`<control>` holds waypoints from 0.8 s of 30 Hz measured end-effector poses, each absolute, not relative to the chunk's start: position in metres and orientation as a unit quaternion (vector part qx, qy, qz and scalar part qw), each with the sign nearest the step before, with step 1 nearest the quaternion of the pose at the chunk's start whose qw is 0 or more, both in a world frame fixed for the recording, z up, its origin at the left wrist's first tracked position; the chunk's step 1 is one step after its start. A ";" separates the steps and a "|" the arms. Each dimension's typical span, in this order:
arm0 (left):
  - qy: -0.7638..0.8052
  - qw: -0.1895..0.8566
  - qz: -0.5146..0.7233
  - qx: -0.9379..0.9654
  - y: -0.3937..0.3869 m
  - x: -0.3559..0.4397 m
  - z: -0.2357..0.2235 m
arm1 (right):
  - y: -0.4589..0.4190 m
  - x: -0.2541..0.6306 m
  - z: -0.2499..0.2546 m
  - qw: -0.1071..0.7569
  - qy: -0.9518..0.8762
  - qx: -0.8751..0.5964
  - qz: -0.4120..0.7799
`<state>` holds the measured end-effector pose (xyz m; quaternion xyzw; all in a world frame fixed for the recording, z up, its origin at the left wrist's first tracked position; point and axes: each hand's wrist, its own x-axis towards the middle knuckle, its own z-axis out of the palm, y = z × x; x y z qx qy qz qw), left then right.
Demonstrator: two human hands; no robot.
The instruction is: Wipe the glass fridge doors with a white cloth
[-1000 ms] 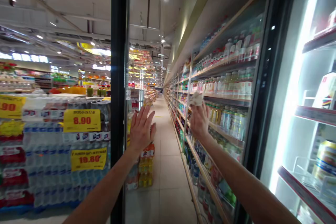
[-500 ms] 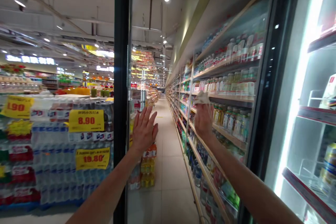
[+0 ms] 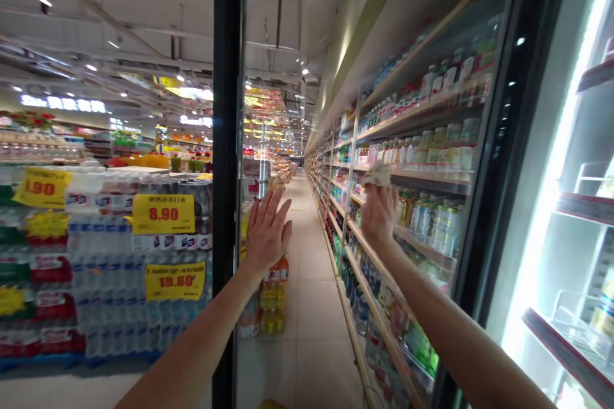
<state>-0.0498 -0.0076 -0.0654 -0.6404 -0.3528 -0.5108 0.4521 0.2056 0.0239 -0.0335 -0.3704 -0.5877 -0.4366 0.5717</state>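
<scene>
An open glass cooler door with a dark frame stands in front of me, and I look through its pane along the aisle. My left hand lies flat against the glass near the left frame bar, fingers stretched and a little spread, nothing in it. Farther right, my right hand presses a crumpled whitish cloth to the pane. That hand and the cloth are somewhat blurred.
At right stands the lit cooler with shelves of drinks. Bottle shelves show through or in the glass. Stacked packs of bottled water with yellow price signs are on the left, beyond the door.
My right hand has shifted slightly right with the cloth against the glass. My left hand stays on the pane. The whole view has turned a little.
</scene>
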 end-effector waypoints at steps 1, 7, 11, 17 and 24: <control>-0.353 0.453 -0.510 -0.640 -0.007 -0.050 -0.065 | 0.020 0.192 -0.042 0.532 -0.632 -0.333 -0.453; -0.357 0.449 -0.512 -0.639 0.000 -0.052 -0.067 | 0.024 0.209 -0.045 0.491 -0.663 -0.311 -0.472; -0.357 0.443 -0.518 -0.639 0.001 -0.051 -0.067 | 0.035 0.242 -0.021 0.631 -0.513 -0.413 -0.410; -0.351 0.445 -0.520 -0.639 0.002 -0.051 -0.067 | 0.020 0.191 -0.067 0.478 -0.675 -0.307 -0.471; -0.353 0.455 -0.513 -0.636 0.001 -0.051 -0.067 | 0.032 0.273 -0.059 0.599 -0.535 -0.402 -0.439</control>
